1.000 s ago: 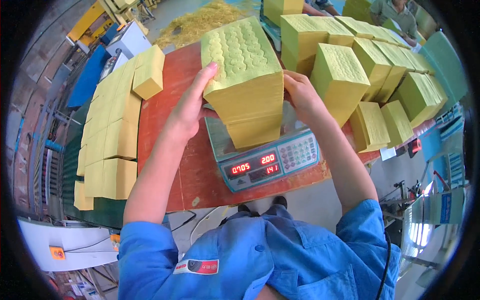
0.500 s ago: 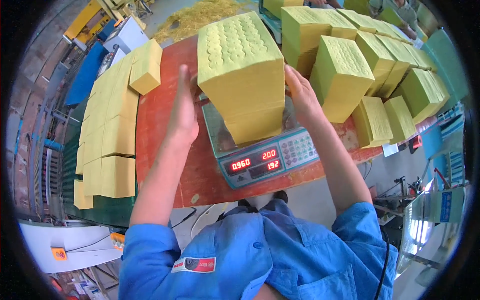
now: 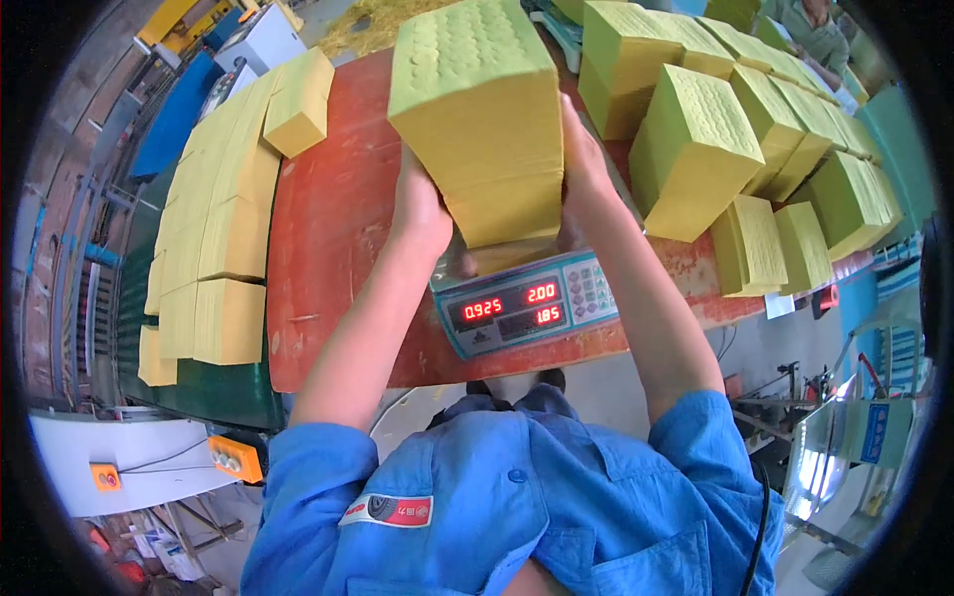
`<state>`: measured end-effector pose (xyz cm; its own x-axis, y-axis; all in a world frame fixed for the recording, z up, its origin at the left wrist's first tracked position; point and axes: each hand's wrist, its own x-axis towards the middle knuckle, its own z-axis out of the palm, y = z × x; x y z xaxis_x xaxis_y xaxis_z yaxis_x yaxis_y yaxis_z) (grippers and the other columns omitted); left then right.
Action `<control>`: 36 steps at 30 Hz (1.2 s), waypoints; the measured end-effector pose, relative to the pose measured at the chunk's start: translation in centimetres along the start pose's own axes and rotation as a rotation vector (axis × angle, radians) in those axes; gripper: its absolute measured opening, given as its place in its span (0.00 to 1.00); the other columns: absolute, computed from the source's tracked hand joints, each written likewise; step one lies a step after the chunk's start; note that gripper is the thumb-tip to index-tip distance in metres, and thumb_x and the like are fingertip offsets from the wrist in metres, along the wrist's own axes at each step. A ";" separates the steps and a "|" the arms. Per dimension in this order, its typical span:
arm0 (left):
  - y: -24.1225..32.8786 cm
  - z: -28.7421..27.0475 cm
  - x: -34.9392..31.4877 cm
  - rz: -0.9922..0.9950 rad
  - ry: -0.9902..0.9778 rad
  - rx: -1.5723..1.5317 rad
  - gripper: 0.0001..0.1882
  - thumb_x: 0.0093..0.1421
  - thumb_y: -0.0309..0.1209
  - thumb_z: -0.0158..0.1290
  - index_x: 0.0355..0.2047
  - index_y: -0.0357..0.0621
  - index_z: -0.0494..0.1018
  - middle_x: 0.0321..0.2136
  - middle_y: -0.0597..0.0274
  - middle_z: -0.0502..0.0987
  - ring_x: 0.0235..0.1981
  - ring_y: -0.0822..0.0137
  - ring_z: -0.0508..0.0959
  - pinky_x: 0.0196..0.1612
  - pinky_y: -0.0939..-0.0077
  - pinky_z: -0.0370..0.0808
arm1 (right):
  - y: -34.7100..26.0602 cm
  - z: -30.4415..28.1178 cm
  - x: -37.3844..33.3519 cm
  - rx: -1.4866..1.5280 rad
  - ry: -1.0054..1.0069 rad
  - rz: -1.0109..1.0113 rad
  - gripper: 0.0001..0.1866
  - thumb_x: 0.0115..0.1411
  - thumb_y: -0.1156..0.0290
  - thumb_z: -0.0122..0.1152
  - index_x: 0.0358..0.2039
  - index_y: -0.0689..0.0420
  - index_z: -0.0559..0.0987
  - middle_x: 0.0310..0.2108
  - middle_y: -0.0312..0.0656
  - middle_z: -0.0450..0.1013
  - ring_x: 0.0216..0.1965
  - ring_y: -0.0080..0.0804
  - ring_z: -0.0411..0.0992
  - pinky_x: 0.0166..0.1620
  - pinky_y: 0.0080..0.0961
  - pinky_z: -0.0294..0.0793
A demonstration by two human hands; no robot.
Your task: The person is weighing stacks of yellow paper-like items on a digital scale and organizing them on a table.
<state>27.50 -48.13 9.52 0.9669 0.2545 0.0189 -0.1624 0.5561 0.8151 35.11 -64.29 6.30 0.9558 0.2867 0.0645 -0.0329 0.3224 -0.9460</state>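
I grip a tall yellow paper stack (image 3: 487, 119) between both palms, left hand (image 3: 422, 204) flat on its left face, right hand (image 3: 581, 164) flat on its right, fingers spread, just above a grey electronic scale (image 3: 522, 308) with red digits. More yellow stacks (image 3: 696, 149) crowd right of my right hand; a row of yellow bundles (image 3: 224, 228) lies left of my left, on a red table (image 3: 328, 228).

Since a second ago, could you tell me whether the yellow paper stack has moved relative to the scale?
Yes. The yellow paper stack, gripped between the left hand and right hand, now looks raised, toward the camera, over the scale.
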 end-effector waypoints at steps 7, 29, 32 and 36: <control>4.3 -6.3 -9.4 0.056 0.138 0.034 0.38 0.67 0.56 0.37 0.63 0.33 0.57 0.61 0.43 0.62 0.64 0.53 0.61 0.63 0.54 0.60 | -2.8 -2.6 -10.9 0.004 0.097 -0.096 0.35 0.70 0.45 0.33 0.68 0.56 0.55 0.68 0.47 0.53 0.68 0.38 0.52 0.66 0.40 0.51; 2.2 -1.0 -17.1 -0.107 -0.015 0.024 0.20 0.68 0.38 0.41 0.47 0.34 0.73 0.42 0.48 0.78 0.42 0.61 0.78 0.47 0.67 0.75 | -4.1 -3.3 -20.0 0.399 0.019 0.042 0.30 0.69 0.52 0.39 0.60 0.64 0.65 0.55 0.52 0.69 0.57 0.44 0.67 0.58 0.41 0.64; 2.0 -1.1 -16.8 -0.105 -0.008 0.029 0.19 0.68 0.38 0.41 0.46 0.34 0.73 0.42 0.48 0.78 0.42 0.61 0.79 0.46 0.67 0.75 | -4.0 -3.5 -19.7 0.408 0.016 0.046 0.29 0.69 0.52 0.39 0.58 0.64 0.66 0.54 0.52 0.70 0.56 0.44 0.68 0.58 0.41 0.64; 1.9 -2.0 -16.6 -0.117 -0.041 0.049 0.20 0.69 0.39 0.40 0.49 0.35 0.71 0.44 0.49 0.77 0.44 0.61 0.77 0.48 0.66 0.74 | -3.8 -4.1 -20.0 0.392 0.020 0.041 0.28 0.69 0.52 0.42 0.56 0.65 0.69 0.51 0.50 0.72 0.54 0.41 0.69 0.57 0.40 0.65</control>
<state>10.73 -49.66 9.61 0.9861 0.1569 -0.0544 -0.0397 0.5408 0.8402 17.30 -74.91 7.29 0.9567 0.2902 0.0198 -0.1762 0.6324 -0.7543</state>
